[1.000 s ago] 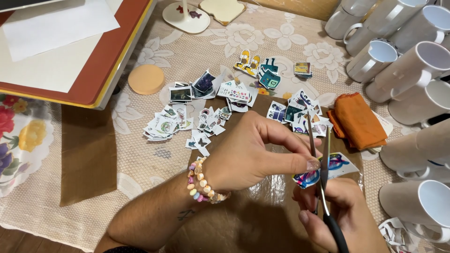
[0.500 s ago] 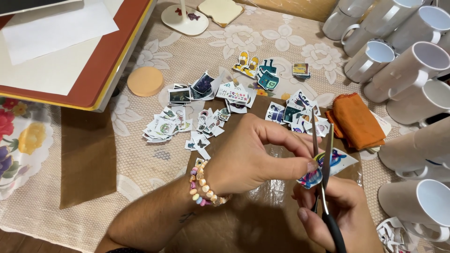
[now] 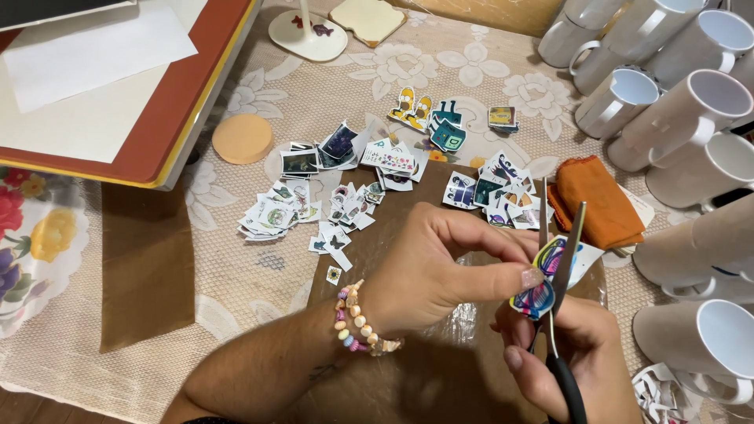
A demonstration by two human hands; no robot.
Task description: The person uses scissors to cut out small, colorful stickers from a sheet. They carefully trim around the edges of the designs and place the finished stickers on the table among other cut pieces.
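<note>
My left hand (image 3: 440, 271), with a bead bracelet on the wrist, pinches a small colourful printed cutout (image 3: 542, 289) between thumb and fingers. My right hand (image 3: 561, 353) grips black-handled scissors (image 3: 559, 259) from below; the blades point up and stand slightly apart around the cutout's edge. Both hands hover over a brown sheet (image 3: 440, 377) at the table's near edge. Just beyond the hands lie piles of small cut pictures (image 3: 338, 200).
White mugs (image 3: 675, 118) crowd the right side, some lying on their sides. An orange folded cloth (image 3: 593, 200) lies by the scissor tips. A round cork coaster (image 3: 242, 139) and a red-edged board with white paper (image 3: 102, 86) are at the left. Paper scraps (image 3: 656, 392) sit bottom right.
The scissors and cutout have shifted slightly right and down with both hands. The blades have moved further into the cutout's edge.
</note>
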